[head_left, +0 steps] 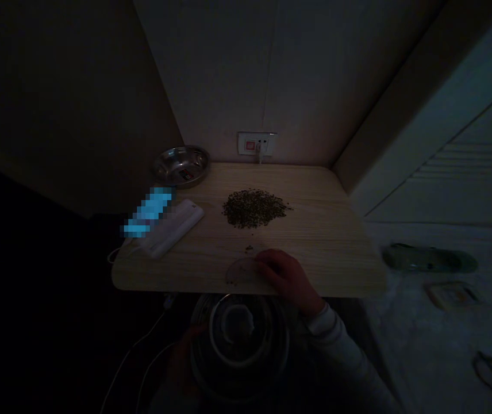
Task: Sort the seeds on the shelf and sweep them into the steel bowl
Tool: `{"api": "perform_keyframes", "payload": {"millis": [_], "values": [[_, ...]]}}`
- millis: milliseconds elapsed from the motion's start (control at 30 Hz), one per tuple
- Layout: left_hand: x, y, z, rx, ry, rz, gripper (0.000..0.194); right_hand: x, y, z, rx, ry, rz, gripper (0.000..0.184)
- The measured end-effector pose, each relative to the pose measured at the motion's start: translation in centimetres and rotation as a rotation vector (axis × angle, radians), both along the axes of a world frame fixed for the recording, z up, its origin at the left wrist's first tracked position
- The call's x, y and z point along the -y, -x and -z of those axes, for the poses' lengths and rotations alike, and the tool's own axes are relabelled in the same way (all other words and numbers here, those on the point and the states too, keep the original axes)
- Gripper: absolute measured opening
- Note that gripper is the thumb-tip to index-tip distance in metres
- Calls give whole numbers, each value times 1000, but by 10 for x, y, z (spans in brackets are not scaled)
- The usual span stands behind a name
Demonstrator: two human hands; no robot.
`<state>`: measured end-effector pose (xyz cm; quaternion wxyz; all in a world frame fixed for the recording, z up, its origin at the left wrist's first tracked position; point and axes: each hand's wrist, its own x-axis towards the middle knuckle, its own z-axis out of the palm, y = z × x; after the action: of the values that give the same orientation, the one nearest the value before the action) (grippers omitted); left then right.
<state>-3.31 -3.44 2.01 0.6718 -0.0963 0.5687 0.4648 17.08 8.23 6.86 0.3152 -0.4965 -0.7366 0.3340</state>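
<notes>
A loose pile of small dark grains (254, 208) lies on the wooden tabletop (323, 230), and a few stray grains sit nearer its front edge. My right hand (283, 276) rests by that edge, its fingers closed on a thin, clear, rounded plastic piece (241, 269) that lies against the wood. Below the edge is a round metal basin (283, 356), with a smaller ring-shaped vessel (214, 339) and a pale round thing inside it. My left hand (188, 348) is at the basin's left side, very dark; its fingers seem to grip the rim.
A shiny metal bowl (183, 167) stands at the back left corner. In front of it are a lit, blurred-out screen (149, 213) and a white power bank (172, 229) with a cable. A wall socket (257, 144) holds a plug. A green object (429, 259) lies at right.
</notes>
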Motion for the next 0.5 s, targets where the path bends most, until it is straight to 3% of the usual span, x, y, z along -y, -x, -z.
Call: {"api": "perform_keyframes", "payload": {"millis": [267, 500], "values": [[-16, -20, -36, -18, 192, 80, 27, 0, 0, -2, 28, -15, -24, 15], [-22, -23, -46, -58, 158, 17, 34, 0, 0, -3, 40, -9, -34, 16]]}}
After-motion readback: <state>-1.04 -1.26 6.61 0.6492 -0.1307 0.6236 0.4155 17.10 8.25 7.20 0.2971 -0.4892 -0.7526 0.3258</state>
